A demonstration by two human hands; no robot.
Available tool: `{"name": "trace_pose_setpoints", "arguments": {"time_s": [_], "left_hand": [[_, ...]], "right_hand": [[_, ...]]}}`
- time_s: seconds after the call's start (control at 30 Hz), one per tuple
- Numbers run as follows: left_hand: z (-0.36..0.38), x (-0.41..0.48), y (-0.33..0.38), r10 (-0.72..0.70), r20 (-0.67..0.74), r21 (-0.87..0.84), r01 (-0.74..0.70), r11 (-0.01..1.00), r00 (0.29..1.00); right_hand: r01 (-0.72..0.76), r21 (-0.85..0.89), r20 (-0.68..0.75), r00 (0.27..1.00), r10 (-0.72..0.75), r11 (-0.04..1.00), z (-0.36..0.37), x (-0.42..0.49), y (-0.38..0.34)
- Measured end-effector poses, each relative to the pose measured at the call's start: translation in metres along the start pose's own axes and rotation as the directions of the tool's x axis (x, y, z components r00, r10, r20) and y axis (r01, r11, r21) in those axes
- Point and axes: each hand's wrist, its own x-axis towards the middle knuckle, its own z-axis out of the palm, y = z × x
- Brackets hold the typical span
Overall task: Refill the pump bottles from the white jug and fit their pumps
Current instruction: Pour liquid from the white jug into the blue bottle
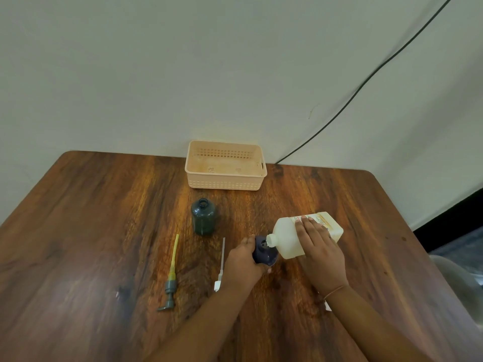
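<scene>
My right hand [321,252] grips the white jug [287,236], which is tipped to the left with its spout at the mouth of a dark blue bottle [262,250]. My left hand [241,262] is wrapped around that bottle and holds it on the table. A dark green bottle [203,216] stands open and upright further back. Two pumps lie flat on the wood: a grey pump with a yellow tube [171,275] at the left, and a white pump [220,267] right beside my left hand.
A peach plastic basket [226,182] sits at the table's far edge against the wall. A black cable [366,82] runs down the wall behind it. The wooden table [91,231] has rounded far corners; its right edge drops off near a pale object.
</scene>
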Motion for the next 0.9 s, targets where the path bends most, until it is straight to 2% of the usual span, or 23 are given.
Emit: {"name": "trace_pose_setpoints", "arguments": {"time_s": [0.9], "left_hand": [[0.0009,0.0001,-0.0016,-0.013,0.001,-0.005,0.013,1.000,1.000]], "right_hand": [[0.031,-0.023,0.000,1.000,-0.031,0.999,0.0021,0.0024,0.0042]]}}
